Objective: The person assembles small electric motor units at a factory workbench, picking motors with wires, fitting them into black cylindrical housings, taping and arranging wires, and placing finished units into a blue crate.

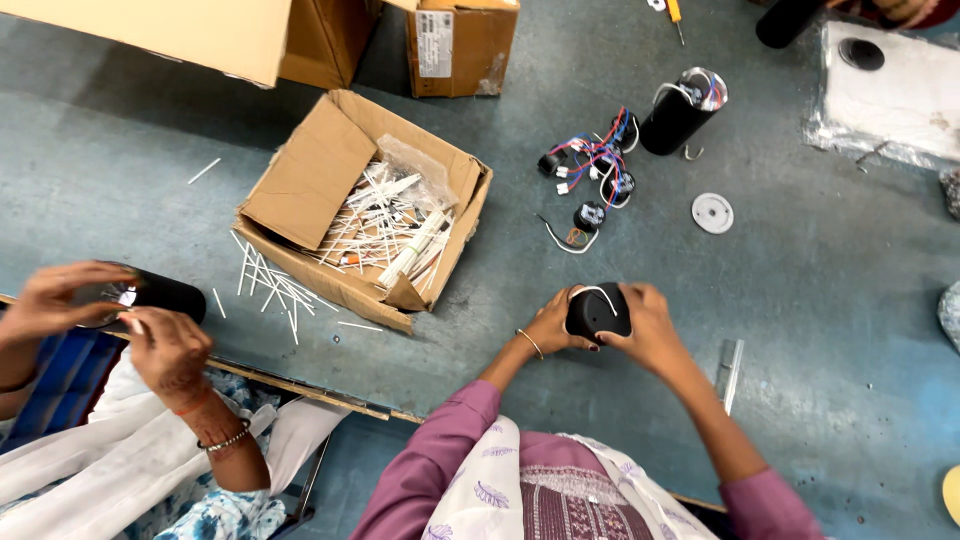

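We have our left hand (553, 325) and our right hand (648, 325) wrapped round a black cylindrical part (598, 312), one on each side, fingers curled shut against it, down on the grey-blue worktable (820, 290) just in front of us. A white wire (596, 292) loops across the top of the part. Beyond it lies a bundle of red, blue and white wires with small black pieces (595, 170), and next to that a larger black cylinder (680, 112) on its side. A white disc (712, 213) sits to the right. An open cardboard box (330, 170) full of white sticks (385, 225) stands to the left, more sticks spilled beside it. At far left a co-worker's hands (165, 345) grip another black cylinder (160, 293).
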Available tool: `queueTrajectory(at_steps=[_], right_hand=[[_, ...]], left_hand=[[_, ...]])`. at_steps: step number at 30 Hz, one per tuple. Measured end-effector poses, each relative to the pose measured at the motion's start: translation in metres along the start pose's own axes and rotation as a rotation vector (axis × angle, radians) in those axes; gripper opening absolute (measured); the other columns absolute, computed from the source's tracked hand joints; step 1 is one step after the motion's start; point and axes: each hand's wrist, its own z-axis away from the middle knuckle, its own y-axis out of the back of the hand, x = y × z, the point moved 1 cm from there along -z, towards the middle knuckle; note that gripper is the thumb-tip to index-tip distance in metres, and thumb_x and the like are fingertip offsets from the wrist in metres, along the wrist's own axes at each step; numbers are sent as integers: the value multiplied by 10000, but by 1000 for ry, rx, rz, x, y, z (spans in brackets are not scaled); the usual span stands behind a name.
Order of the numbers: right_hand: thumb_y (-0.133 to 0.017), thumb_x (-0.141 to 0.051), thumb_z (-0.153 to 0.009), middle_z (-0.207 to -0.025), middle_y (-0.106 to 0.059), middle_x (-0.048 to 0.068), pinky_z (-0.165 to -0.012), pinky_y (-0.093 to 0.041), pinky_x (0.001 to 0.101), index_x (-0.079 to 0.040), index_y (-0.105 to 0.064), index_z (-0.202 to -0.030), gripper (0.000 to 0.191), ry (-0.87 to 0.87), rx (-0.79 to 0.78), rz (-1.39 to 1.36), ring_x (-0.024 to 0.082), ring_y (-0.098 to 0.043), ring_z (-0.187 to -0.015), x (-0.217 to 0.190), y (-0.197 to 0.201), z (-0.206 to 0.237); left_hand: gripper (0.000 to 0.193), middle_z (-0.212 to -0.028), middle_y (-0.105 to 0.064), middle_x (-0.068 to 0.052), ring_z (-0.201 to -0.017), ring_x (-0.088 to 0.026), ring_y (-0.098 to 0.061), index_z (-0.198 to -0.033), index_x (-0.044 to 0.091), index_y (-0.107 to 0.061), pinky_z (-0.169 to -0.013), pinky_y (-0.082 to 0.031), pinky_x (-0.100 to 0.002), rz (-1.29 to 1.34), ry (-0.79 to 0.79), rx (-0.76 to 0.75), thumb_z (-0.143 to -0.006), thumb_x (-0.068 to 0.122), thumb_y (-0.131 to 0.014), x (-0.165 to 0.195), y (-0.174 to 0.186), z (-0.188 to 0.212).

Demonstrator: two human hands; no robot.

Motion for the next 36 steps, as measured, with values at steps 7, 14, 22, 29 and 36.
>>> queueTrajectory(at_steps=[7, 14, 22, 29, 36], right_hand=[[-880, -169, -610, -1434, -480, 127, -1109, -409, 427, -70, -524, -1417, 888, 196, -244, -199, 362, -465, -1322, 15, 26, -10], [-920, -258, -579, -1358, -548, 109, -1069, -436, 432, -101, -564, -1414, 920, 53, -120, -137, 355, -508, -1235, 20, 26, -4], [-899, -374, -653, -1295, -553, 184, -1006, -469, 450, 43, -563, -1374, 898, -109, 172, 5, 383, -522, -1143, 14, -4, 22], [-826, -532, -789, -1236, -522, 224, -882, -486, 505, 73, -559, -1273, 820, -422, 206, 219, 407, -507, -1140, 0, -25, 47], [-876, -297, -697, -1495, -468, 143, -1118, -404, 450, -28, -508, -1434, 866, 237, -68, -70, 346, -445, -1369, 56, 34, 72]], left_hand=[[1136, -1433, -530, -116, -1390, -338, -498, -1493, 132, -420, -1129, -435, -455, 16, 7, -1, -550, 476, -951, 10, -8, 1], [1162, -1477, -503, -126, -1410, -343, -481, -1521, 122, -380, -1145, -419, -456, 23, -10, 6, -574, 483, -947, 14, -16, -7], [1174, -1501, -486, -130, -1425, -338, -468, -1534, 110, -368, -1159, -411, -444, 23, 41, -10, -576, 478, -938, 24, -23, -4], [1144, -1473, -485, -179, -1406, -359, -468, -1544, 87, -359, -1167, -405, -440, 49, -18, 51, -596, 353, -943, 35, -51, 12], [943, -1389, -559, -177, -1323, -332, -556, -1502, 99, -403, -1110, -456, -436, -4, 79, 292, -741, 323, -912, 54, -99, 57]])
